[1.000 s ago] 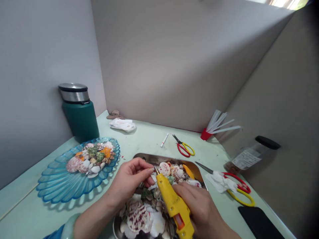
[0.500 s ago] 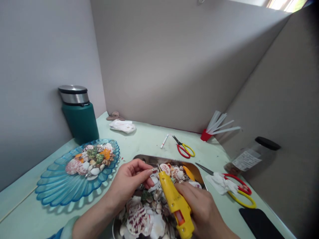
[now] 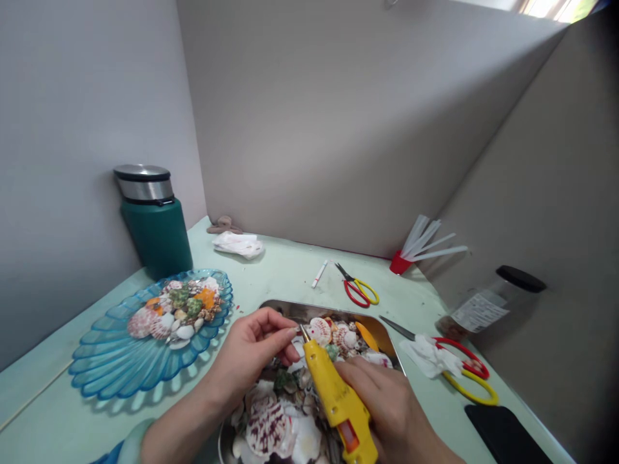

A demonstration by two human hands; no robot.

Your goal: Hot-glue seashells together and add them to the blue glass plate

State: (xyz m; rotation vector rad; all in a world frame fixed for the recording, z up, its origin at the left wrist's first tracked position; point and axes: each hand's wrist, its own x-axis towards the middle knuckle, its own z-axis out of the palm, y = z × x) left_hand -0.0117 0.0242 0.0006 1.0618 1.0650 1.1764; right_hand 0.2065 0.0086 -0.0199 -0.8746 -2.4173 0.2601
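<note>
My right hand (image 3: 387, 399) is closed around a yellow hot glue gun (image 3: 333, 393), whose metal nozzle points up and left. The nozzle tip is right by the fingertips of my left hand (image 3: 268, 338); whether they touch I cannot tell. Thumb and index finger of that hand are pinched on something too small to make out. Both hands are above a metal tray (image 3: 391, 341) full of seashells, among them a purple-streaked scallop shell (image 3: 265, 425) and an orange shell (image 3: 366, 336).
At left, a blue scalloped plate (image 3: 111, 361) bears a cluster of shells, with a green tumbler (image 3: 159, 238) behind. Small scissors (image 3: 358, 287), larger scissors (image 3: 464, 374) with tissue (image 3: 425, 354), a black phone-like slab (image 3: 503, 432), a jar (image 3: 478, 309) and a red cup (image 3: 400, 263) of glue sticks lie right.
The glue gun has shifted slightly left and down in my right hand, bringing its nozzle closer to my left fingertips. My left hand has barely moved.
</note>
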